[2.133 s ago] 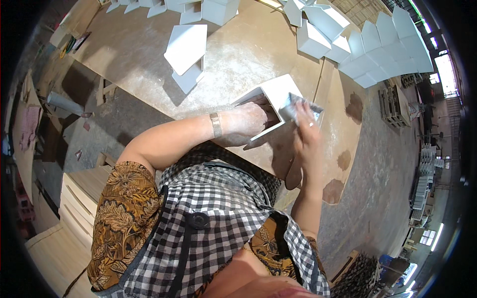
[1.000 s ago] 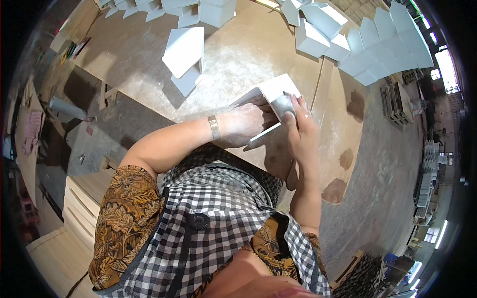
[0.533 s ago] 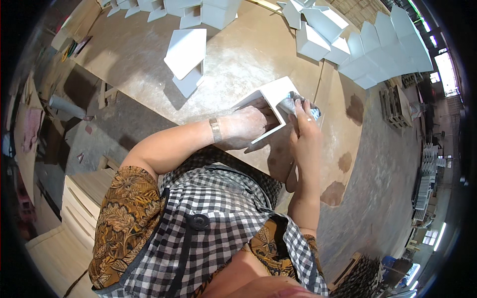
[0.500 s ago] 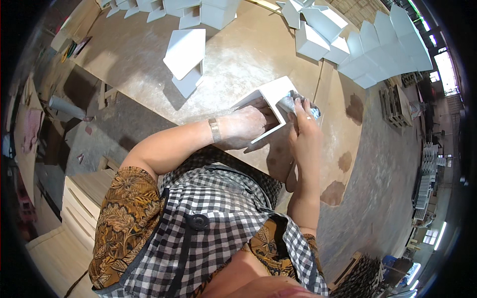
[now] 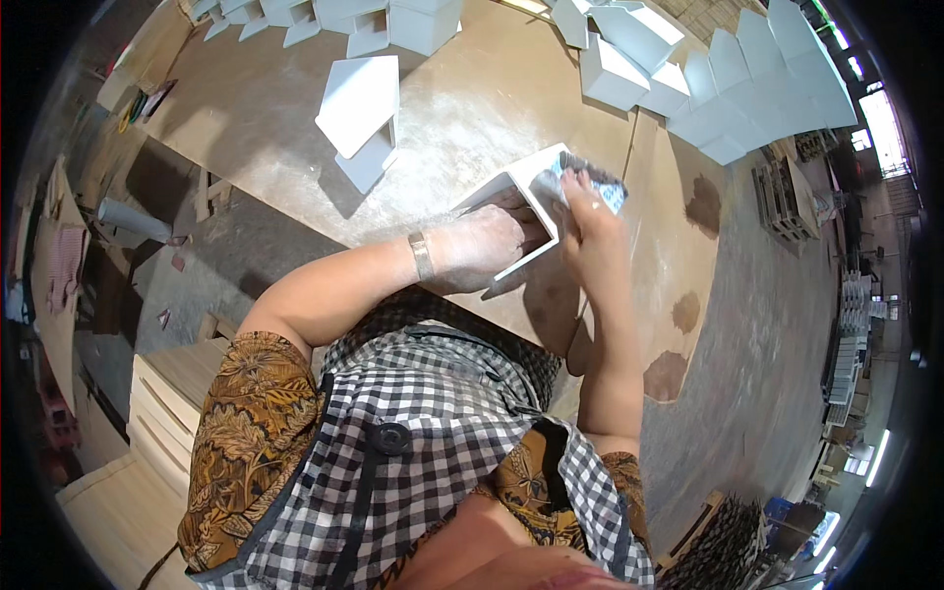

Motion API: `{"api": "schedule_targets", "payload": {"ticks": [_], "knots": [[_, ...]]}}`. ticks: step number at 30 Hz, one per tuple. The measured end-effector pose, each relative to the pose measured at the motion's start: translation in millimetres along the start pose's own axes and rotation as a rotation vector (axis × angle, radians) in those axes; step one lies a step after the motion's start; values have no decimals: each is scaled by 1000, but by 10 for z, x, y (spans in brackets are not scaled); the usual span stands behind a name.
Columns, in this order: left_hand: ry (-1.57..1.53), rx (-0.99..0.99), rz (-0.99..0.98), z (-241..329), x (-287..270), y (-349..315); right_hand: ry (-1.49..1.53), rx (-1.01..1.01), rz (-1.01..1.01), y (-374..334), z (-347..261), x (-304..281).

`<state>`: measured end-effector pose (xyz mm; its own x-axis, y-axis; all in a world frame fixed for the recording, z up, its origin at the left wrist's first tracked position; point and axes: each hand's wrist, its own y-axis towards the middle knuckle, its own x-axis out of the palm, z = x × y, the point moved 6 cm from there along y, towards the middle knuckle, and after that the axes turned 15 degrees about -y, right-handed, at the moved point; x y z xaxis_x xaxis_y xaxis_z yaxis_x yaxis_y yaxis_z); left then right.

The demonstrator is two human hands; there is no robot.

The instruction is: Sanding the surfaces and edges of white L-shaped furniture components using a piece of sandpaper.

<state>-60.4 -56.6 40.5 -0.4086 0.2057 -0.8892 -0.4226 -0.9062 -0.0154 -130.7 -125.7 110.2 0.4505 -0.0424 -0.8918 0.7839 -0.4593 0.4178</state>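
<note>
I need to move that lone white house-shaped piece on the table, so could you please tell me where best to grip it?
Grip the white house-shaped piece across its two long flat sides, coming from above: it stands alone on the table, its broad white face upward and free space all round.

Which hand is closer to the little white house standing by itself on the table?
Left. The left hand grips the white piece being sanded, on the side toward the lone white house. The right hand, pressing sandpaper, is farther away. Neither touches the house.
</note>
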Motion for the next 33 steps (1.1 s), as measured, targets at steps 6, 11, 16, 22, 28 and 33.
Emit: {"api": "schedule_targets", "payload": {"ticks": [6,11,16,22,28,33], "knots": [[-37,154,150,92,-77,-5,-94,220,-126,496,234,171],[-82,72,230,13,-21,-17,-45,148,-159,493,115,253],[-132,-110,-18,142,-240,-48,-42,-63,-85,128,-244,79],[-402,33,319,95,-286,-78,160,-107,-177,-212,-292,-81],[-2,20,129,-118,178,76,57,-3,-51,49,-90,2],[5,34,73,-8,47,29,-46,64,-164,478,-33,223]]}}
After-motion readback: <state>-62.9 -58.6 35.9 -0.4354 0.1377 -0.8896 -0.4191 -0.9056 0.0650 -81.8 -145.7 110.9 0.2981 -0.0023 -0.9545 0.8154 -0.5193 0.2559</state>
